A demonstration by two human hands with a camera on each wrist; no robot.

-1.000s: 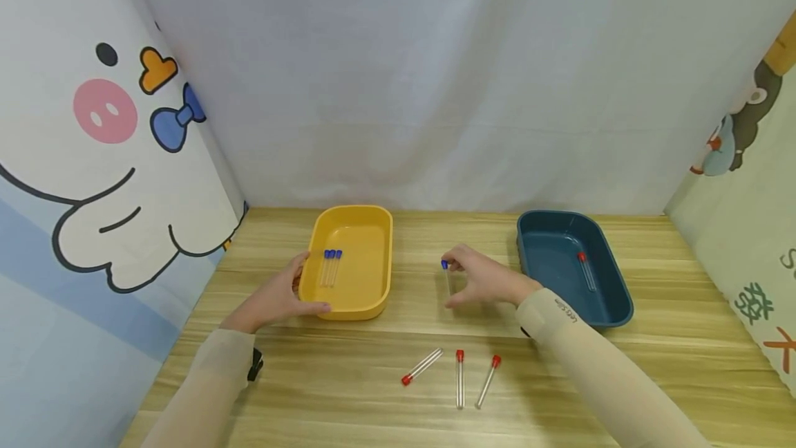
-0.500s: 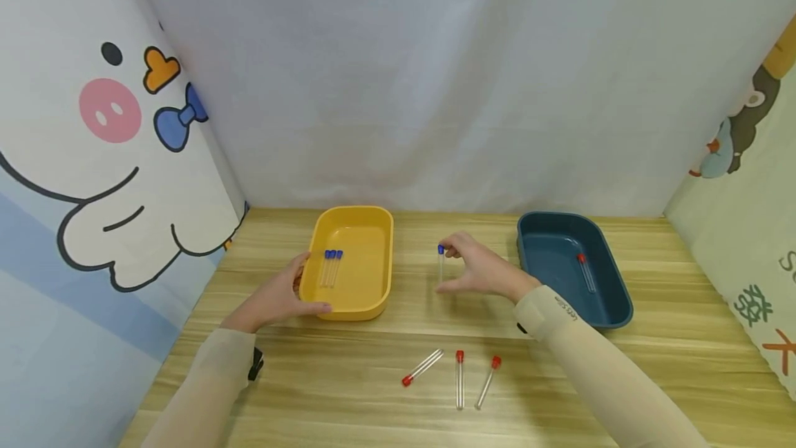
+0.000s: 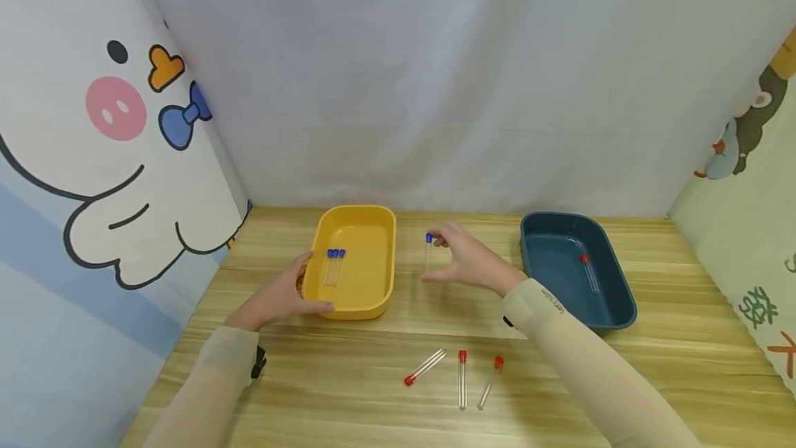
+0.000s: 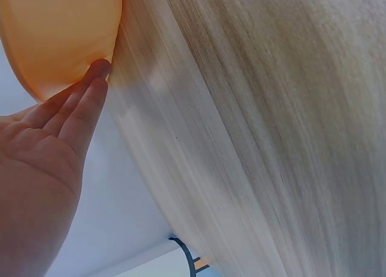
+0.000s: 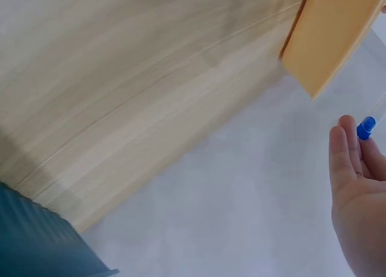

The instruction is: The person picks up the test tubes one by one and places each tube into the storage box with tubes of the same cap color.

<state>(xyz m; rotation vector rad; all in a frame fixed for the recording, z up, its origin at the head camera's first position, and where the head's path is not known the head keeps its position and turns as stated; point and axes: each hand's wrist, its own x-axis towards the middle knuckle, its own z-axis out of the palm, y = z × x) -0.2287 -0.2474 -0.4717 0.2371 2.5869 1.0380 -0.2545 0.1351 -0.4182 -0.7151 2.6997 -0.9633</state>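
A clear test tube with a blue cap is pinched lengthwise by my right hand, fingers at the cap and thumb at the lower end, above the table just right of the yellow tray. In the right wrist view the blue cap shows against the fingertips. My left hand holds the yellow tray at its near left corner, thumb along the near rim and fingers at the left wall. Inside that tray lie three blue-capped tubes, side by side.
A dark blue tray with one red-capped tube stands to the right. Near the front lie red-capped tubes: one slanted, one straight, one tilted. A white curtain hangs behind the table.
My right hand has lifted the blue-capped test tube and carried it left, toward the yellow tray. The left hand stays at the yellow tray's corner.
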